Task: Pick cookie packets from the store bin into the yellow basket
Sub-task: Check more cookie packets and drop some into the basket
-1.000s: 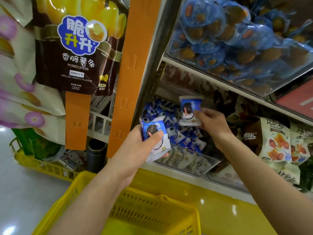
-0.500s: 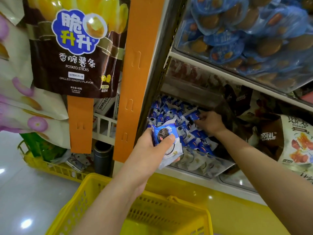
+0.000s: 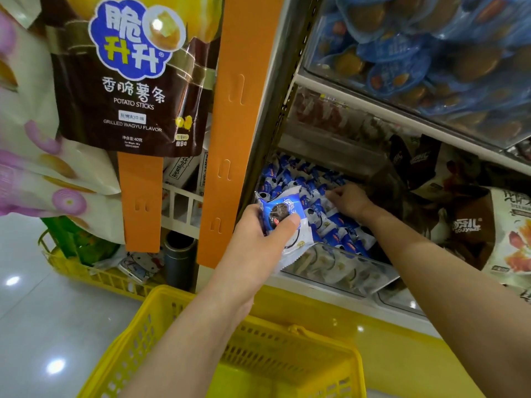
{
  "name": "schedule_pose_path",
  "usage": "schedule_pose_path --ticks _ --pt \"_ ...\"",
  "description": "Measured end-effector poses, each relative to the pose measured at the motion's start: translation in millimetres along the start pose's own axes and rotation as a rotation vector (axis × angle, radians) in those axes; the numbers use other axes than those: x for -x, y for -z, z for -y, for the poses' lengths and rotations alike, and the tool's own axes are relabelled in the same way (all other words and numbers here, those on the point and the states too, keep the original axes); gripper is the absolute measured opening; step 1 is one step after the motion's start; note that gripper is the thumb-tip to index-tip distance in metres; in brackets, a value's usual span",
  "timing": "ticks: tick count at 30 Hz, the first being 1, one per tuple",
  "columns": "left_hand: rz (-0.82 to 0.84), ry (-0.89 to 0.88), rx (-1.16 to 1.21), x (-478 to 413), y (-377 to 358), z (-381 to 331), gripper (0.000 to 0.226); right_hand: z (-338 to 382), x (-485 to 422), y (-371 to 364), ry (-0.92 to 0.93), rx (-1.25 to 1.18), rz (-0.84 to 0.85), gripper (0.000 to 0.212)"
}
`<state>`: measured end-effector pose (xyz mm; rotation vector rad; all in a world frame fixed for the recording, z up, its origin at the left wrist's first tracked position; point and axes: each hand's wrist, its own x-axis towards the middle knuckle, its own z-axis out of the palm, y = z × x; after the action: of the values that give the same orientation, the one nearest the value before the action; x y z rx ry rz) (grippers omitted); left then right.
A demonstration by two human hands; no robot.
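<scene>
the cookie packets (image 3: 330, 225) are small blue and white pillow packs printed with a dark round cookie, heaped loosely in a clear plastic bin (image 3: 344, 268) on the lower shelf, with the right hand (image 3: 349, 202) resting on top of the heap. a held bunch (image 3: 283, 215) of the same packets sits tilted in the grip of the left hand (image 3: 258, 245), just in front of the bin's left corner. the yellow basket (image 3: 301, 331), slotted plastic, sits below them, open side up.

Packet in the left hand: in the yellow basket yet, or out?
Out. The left hand grips the cookie packet up beside the store bin, higher than the yellow basket rim, not inside it.
</scene>
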<state>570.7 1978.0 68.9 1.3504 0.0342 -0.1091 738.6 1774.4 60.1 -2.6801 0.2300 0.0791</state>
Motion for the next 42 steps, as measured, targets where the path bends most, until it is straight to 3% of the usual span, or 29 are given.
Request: schedule_pose_path --ticks 3,6,8,12,17,25,30,38,42 --pt "0.0 -0.009 -0.037 0.0 -1.7 3.4 0.016 11.5 22.5 4.5 0.147 -0.004 -0.127 0.033" --pt "0.014 -0.033 -0.08 1.5 -2.8 6.0 0.013 29.6 66.4 10.4 0.328 -0.244 -0.264 0.031" --pt "0.014 -0.05 -0.094 2.4 -3.7 8.3 0.019 38.8 100.2 10.3 0.411 -0.411 -0.215 0.03" --pt "0.021 -0.076 -0.086 7.8 -6.8 11.3 0.033 40.9 152.3 -0.2 0.475 -0.443 -0.026 0.029" --pt "0.026 -0.111 -0.134 14.9 -9.5 16.6 0.034 30.4 174.1 -9.0 0.462 -0.594 -0.05 0.01" --pt "0.066 -0.043 -0.273 17.8 -16.1 21.9 0.025 17.5 183.1 -14.7 0.338 -0.63 -0.157 0.025" --pt "-0.012 -0.073 -0.232 16.6 -18.1 26.4 0.019 18.3 186.6 -17.5 0.299 -0.663 -0.13 0.016" --pt "-0.003 -0.193 -0.328 15.5 -18.5 23.9 0.016 16.0 188.2 -19.9 0.226 -0.727 -0.139 0.032" --pt "-0.072 -0.161 -0.205 17.3 -19.3 20.9 0.017 16.4 190.5 -17.4 0.252 -0.854 -0.023 0.017"
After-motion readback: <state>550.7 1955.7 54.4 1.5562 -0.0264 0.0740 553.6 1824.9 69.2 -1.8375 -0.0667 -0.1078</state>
